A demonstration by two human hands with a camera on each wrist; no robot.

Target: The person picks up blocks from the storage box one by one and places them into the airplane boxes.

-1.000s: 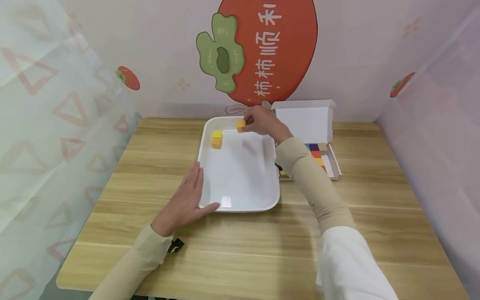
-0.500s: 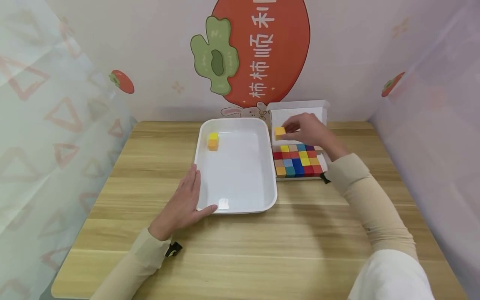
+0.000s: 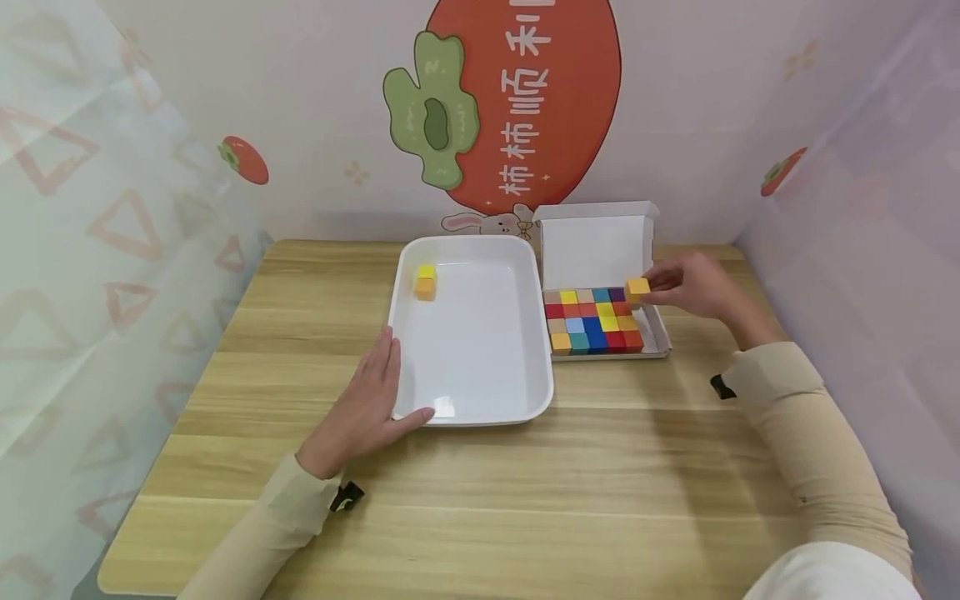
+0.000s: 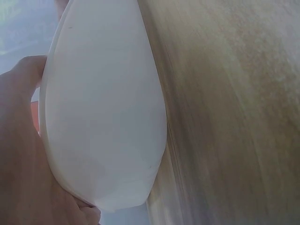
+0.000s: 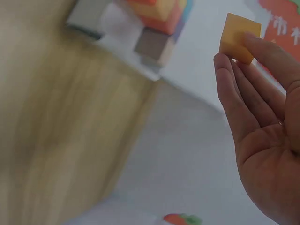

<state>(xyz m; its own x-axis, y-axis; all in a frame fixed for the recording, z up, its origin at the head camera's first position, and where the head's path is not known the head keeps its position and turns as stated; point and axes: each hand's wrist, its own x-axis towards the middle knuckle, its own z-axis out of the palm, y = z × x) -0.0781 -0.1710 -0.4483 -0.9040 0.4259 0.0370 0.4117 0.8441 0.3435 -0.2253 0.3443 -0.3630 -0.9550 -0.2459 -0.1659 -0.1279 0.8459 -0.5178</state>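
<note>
Between thumb and fingertips my right hand [image 3: 693,285] pinches an orange-yellow cube [image 3: 637,290], held above the back right part of a white box of colored cubes. The right wrist view shows this cube [image 5: 239,37] at the tips of the fingers. My left hand [image 3: 363,400] rests with straight fingers against the left front corner of a white tray [image 3: 480,412], thumb over the rim. Inside the tray, near its back left, a yellow cube [image 3: 427,272] and an orange cube [image 3: 425,290] sit touching. The left wrist view shows the tray's outer wall [image 4: 103,103] close up.
The cardboard box [image 3: 656,337] stands directly right of the tray, its lid [image 3: 596,250] raised at the back. Several rows of cubes [image 3: 595,327] fill most of it, with a bare strip at its right side. Everything stands on a wooden table [image 3: 525,500] before a printed wall.
My right hand has moved right with the orange-yellow cube, from over the tray's back to over the box. My left hand has stayed at the tray's corner.
</note>
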